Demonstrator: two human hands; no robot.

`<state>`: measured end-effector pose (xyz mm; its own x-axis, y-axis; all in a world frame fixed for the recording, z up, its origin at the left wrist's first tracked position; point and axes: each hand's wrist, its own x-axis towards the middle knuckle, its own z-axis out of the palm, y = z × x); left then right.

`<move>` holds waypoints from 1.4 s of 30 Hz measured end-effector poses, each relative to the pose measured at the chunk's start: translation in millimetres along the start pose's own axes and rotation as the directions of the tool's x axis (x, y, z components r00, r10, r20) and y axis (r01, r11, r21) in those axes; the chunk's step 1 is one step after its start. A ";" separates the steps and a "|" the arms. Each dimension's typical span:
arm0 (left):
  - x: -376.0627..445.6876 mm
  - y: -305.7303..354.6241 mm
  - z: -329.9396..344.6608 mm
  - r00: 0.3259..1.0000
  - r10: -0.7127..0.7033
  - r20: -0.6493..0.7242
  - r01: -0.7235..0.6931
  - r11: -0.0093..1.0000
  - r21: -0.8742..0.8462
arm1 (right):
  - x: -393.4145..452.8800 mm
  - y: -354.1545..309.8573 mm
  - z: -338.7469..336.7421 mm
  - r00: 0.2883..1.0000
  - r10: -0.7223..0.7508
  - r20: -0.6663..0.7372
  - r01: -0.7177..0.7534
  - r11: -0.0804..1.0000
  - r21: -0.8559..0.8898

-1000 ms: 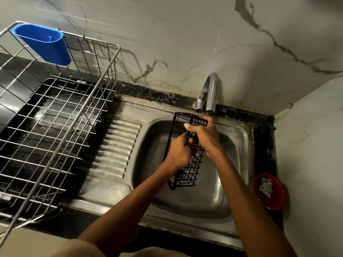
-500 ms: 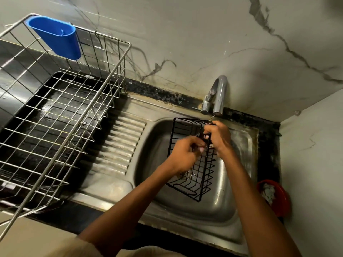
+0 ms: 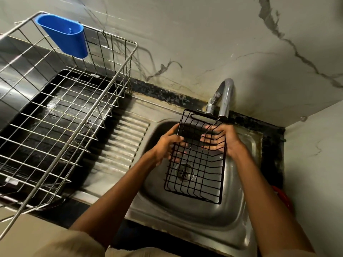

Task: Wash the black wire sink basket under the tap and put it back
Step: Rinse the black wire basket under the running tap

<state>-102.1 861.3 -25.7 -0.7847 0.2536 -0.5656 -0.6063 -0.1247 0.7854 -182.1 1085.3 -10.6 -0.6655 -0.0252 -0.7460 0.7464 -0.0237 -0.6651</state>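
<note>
the black wire basket (image 3: 194,164) was held over the steel sink (image 3: 239,210), its far end just under the tap (image 3: 225,97), its open side facing up with the drain showing through the mesh. the left hand (image 3: 167,145) gripped the basket's left edge, fingers curled round the wire. the right hand (image 3: 224,138) held the right side, its fingers (image 3: 209,140) reaching inside across the wires. a silver dish rack (image 3: 61,112) with a blue cup (image 3: 65,38) hung on it stood on the counter to the left.
</note>
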 end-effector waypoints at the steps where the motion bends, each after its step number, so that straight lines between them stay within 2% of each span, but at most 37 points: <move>1: 1.4 -0.4 -1.4 1.000 0.015 -0.015 -0.014 1.000 0.026 | 2.3 -1.0 0.4 0.996 -0.065 -0.055 0.057 0.988 -0.140; 2: 0.1 1.3 -2.1 0.999 0.021 -0.025 -0.020 0.999 0.044 | 5.5 -1.6 -0.3 0.977 -0.180 -0.112 0.134 0.933 -0.334; 3: -1.7 3.8 -2.2 1.000 0.008 -0.026 -0.007 0.999 0.053 | 8.9 -2.7 -1.6 0.934 -0.327 -0.143 0.198 0.808 -0.555; 5: -4.1 8.5 -0.2 1.000 -0.027 -0.004 0.027 0.997 0.067 | 11.5 -4.3 2.8 0.850 -0.524 -0.048 0.241 0.468 -0.850; 6: -4.9 10.7 0.9 0.999 -0.047 0.005 0.046 0.996 0.076 | 11.0 -4.3 8.9 0.833 -0.551 0.043 0.271 0.338 -0.901; 7: -4.6 13.0 2.1 0.998 -0.063 0.022 0.061 0.994 0.089 | 10.8 -4.1 16.3 0.834 -0.539 0.118 0.301 0.265 -0.916; 8: -5.0 15.9 4.0 0.996 -0.083 0.035 0.079 0.991 0.112 | 9.3 -4.7 24.9 0.839 -0.516 0.173 0.336 0.241 -0.911; 12: -2.9 23.2 6.3 0.968 -0.239 0.069 0.218 0.949 0.229 | 16.4 -12.9 46.7 0.855 -0.428 0.292 0.426 0.260 -0.866; 15: -2.1 29.9 3.5 0.953 -0.289 0.091 0.253 0.924 0.287 | 18.3 -16.4 48.6 0.864 -0.367 0.345 0.456 0.280 -0.845; 19: -3.6 36.8 -4.3 0.962 -0.254 0.099 0.223 0.941 0.253 | 15.9 -15.9 32.0 0.941 -0.220 0.256 0.337 0.555 -0.761; 23: -0.1 29.6 -1.4 0.962 -0.257 0.095 0.220 0.931 0.291 | 16.2 -13.3 19.2 0.949 -0.165 0.268 0.311 0.620 -0.720; 26: 2.1 22.7 -2.7 0.970 -0.239 0.055 0.216 0.940 0.265 | 12.1 -11.1 11.2 0.944 -0.139 0.299 0.322 0.580 -0.748; 29: 5.4 21.9 -13.3 0.974 -0.227 -0.003 0.223 0.954 0.203 | 13.7 -1.8 0.1 0.967 -0.110 0.229 0.250 0.586 -0.771; 33: 7.9 28.4 -19.0 0.969 -0.246 -0.006 0.242 0.950 0.199 | 18.2 -5.7 10.4 0.969 -0.157 0.191 0.246 0.546 -0.801; 38: 2.9 34.4 -0.7 0.981 -0.192 0.035 0.177 0.950 0.257 | 19.5 -23.7 39.9 0.952 -0.231 0.201 0.297 0.533 -0.792; 40: 1.6 33.2 0.4 0.989 -0.147 0.006 0.140 0.955 0.260 | 23.4 -18.9 39.9 0.943 -0.278 0.180 0.303 0.503 -0.809; 42: -0.4 32.2 -4.6 0.995 -0.100 -0.031 0.105 0.961 0.257 | 26.2 -8.1 30.5 0.952 -0.266 0.149 0.268 0.497 -0.826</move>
<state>-122.0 852.8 -1.3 -0.7237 0.2350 -0.6488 -0.6317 0.1529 0.7600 -205.6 1054.3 -23.7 -0.8323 -0.1665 -0.5287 0.1933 0.8067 -0.5585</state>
